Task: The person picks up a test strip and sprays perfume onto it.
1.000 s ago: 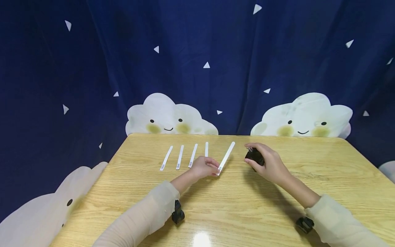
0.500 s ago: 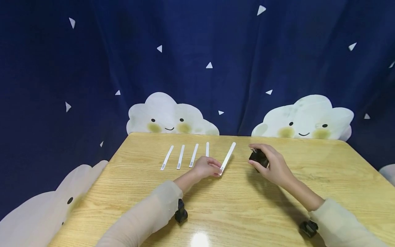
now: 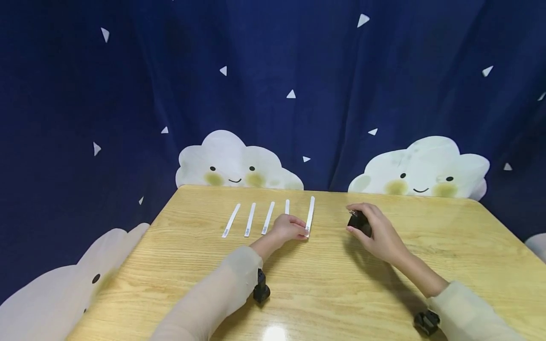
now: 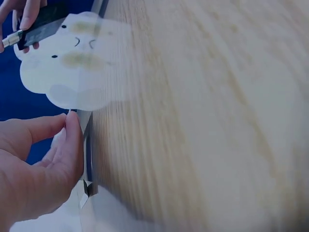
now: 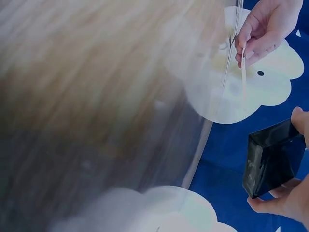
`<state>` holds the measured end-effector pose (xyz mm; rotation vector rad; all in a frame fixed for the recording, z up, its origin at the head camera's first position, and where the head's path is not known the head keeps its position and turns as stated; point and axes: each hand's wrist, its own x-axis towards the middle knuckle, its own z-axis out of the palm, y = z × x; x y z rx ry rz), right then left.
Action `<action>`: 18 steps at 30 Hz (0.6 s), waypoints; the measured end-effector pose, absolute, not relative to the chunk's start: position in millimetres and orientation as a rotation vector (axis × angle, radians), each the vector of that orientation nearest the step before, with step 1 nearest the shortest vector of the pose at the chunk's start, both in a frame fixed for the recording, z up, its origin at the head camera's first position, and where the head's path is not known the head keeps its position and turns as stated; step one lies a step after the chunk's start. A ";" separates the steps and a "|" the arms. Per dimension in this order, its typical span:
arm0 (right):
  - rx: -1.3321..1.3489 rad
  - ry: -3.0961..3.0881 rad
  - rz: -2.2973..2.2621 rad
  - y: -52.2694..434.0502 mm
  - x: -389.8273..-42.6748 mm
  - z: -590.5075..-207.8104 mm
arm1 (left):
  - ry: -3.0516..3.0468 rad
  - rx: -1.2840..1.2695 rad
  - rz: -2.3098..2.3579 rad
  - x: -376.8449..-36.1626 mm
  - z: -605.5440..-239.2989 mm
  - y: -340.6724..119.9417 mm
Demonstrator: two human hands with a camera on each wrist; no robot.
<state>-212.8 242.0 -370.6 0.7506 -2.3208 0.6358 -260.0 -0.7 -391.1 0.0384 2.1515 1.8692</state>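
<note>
Five white paper strips lie side by side at the far part of the wooden table [image 3: 341,284]. My left hand [image 3: 302,231] pinches the near end of the rightmost strip [image 3: 311,212], which lies almost parallel to its neighbours [image 3: 268,218]. The left wrist view shows that hand [image 4: 67,140] with its thumb on the strip's edge [image 4: 88,159]. To the right, my right hand [image 3: 370,222] grips a small black box [image 3: 357,221] just above the table. The right wrist view shows the box [image 5: 270,159] held by fingertips [image 5: 270,205], and the left hand [image 5: 263,31] on the strip [image 5: 243,77].
A dark blue curtain [image 3: 273,71] printed with white clouds hangs right behind the table's far edge and at both sides. Black wrist camera mounts [image 3: 260,290] sit on both forearms. Bare wood stretches between my arms and toward the near edge.
The rightmost strip has swung from a slant to nearly parallel with the others under my left hand. My right hand with the black box has shifted slightly right.
</note>
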 end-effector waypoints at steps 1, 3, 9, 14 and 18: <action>0.745 -2.327 0.640 242.4 -212.4 -371.1 | 2.157 0.027 1.862 -260.0 -390.9 -0.2; 0.733 -2.333 0.648 243.2 -212.4 -372.0 | 2.175 0.001 1.843 -260.6 -390.4 0.4; 0.701 -2.345 0.712 246.7 -215.4 -374.2 | 2.215 -0.065 1.818 -261.9 -389.0 -0.1; 0.660 -2.391 0.821 250.1 -217.9 -377.8 | 2.229 -0.069 1.805 -260.6 -387.4 -1.2; 0.595 -2.435 0.930 251.1 -217.7 -379.0 | 2.277 -0.053 1.764 -258.7 -385.9 -1.6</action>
